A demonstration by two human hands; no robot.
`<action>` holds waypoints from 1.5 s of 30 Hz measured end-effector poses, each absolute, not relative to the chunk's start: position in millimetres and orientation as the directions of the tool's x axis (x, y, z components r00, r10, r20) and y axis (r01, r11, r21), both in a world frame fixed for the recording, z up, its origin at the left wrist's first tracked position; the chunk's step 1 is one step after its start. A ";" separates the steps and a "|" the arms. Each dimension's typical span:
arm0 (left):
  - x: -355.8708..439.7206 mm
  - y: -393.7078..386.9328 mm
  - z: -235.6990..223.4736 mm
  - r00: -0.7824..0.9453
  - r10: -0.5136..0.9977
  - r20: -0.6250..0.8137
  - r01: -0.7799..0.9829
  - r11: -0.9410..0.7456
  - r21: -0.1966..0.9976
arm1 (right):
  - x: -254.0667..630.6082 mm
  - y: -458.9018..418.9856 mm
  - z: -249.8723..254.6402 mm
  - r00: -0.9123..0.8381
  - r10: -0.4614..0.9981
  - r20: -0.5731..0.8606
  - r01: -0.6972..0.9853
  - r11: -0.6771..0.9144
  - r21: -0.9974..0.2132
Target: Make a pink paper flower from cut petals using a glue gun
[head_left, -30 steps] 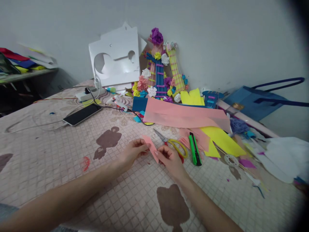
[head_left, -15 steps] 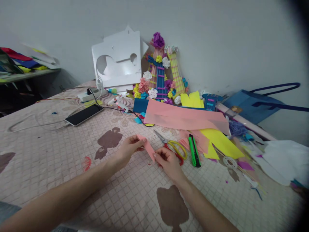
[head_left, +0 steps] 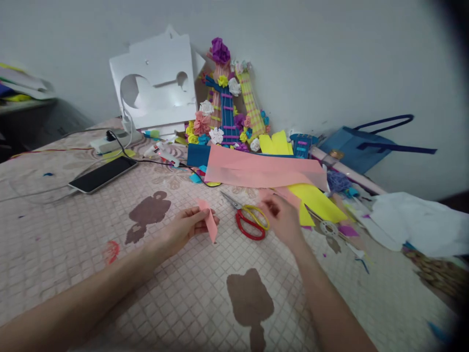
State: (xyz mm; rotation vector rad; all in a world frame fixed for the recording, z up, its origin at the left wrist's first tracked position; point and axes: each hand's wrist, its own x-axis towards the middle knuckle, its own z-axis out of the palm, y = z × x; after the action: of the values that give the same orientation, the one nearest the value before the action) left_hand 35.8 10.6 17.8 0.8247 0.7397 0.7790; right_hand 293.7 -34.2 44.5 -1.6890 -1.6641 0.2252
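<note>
In the head view, the left hand [head_left: 191, 226] pinches a pink strip [head_left: 211, 229] between thumb and fingers, just left of centre. Right of centre, beside the scissors [head_left: 238, 207], is the right hand [head_left: 281, 217] (blurred; I can't tell its opening or whether it holds anything).

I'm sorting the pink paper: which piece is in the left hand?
The short, narrow strip, pinched by the left hand. The large pink sheet lies farther back, and other pink paper lies by the right hand.
</note>
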 end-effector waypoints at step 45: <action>164.8 50.8 22.8 0.675 0.682 -0.281 -0.260 0.576 0.775 | 386.0 -7.0 9.0 -0.013 0.971 0.239 0.971 0.069 -0.227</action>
State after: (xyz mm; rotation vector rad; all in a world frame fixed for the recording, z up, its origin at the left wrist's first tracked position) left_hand 164.8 50.8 22.8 0.7717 0.6115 0.5931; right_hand 386.0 -7.0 9.0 -1.9414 -2.0253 -0.0023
